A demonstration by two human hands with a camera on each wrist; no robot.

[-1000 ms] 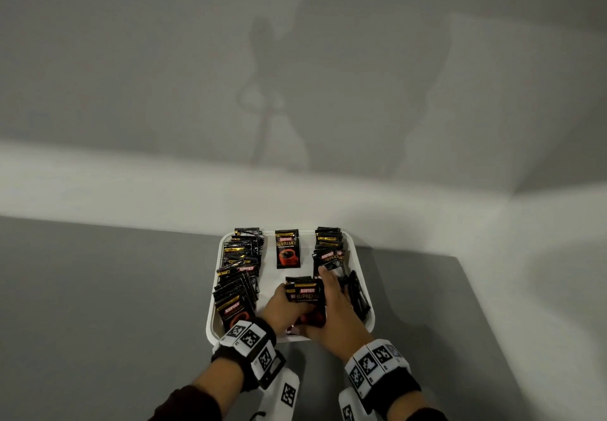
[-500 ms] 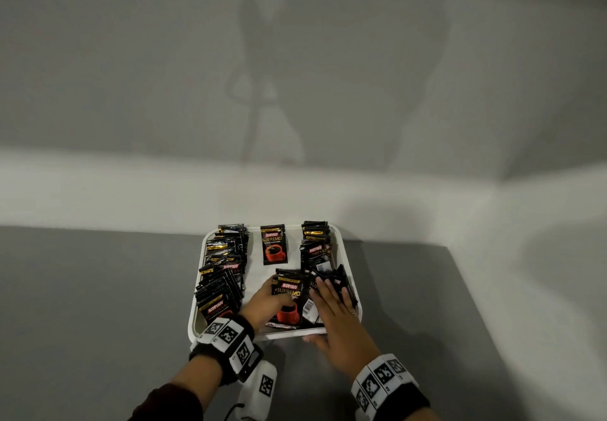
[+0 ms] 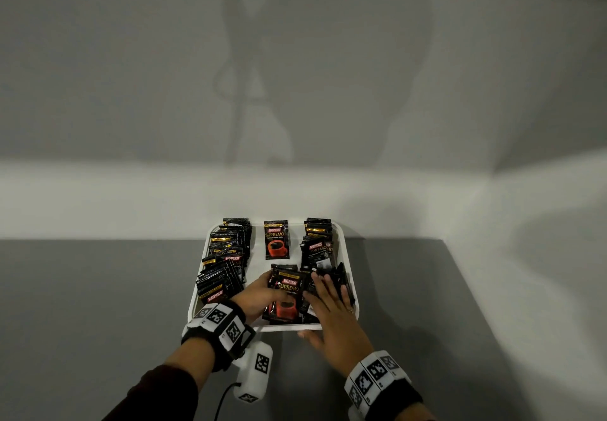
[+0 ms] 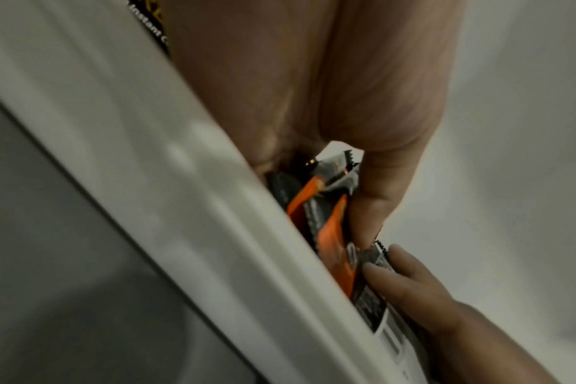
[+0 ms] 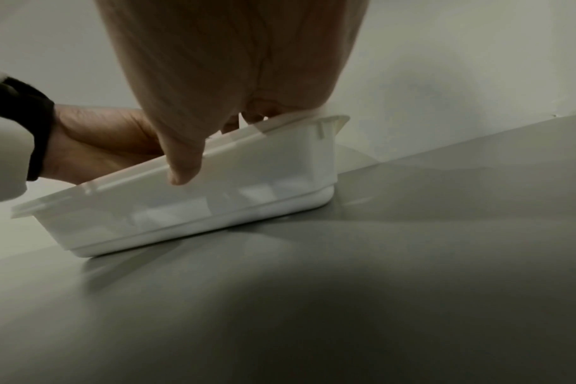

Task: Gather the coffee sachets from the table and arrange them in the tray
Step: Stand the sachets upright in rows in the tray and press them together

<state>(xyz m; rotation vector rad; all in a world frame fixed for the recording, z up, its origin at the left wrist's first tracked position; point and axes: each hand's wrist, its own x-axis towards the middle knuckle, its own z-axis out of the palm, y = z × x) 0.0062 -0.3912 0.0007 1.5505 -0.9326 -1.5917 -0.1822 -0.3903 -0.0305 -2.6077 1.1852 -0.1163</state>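
Note:
A white tray (image 3: 206, 246) on the grey table holds black coffee sachets. A row (image 3: 226, 256) fills its left side, another row (image 3: 317, 240) stands at the far right, and a single sachet (image 3: 276, 239) lies flat at the far middle. My left hand (image 3: 259, 296) grips a stack of sachets (image 3: 287, 286) in the near middle, thumb on its face (image 4: 329, 228). My right hand (image 3: 331, 309) lies flat with straight fingers on the sachets at the near right. Its thumb (image 5: 184, 166) hangs outside the tray's near wall (image 5: 247, 181).
The tray stands at the far edge of the grey table (image 3: 98, 305), against a white wall ledge. A white marker-tagged device (image 3: 254, 371) with a cable hangs under my left wrist. The table's right edge runs diagonally at the right.
My right hand let go of the stack that both hands held and spread flat over the sachets to its right. The stack leaned back, showing its front. My left hand kept its grip.

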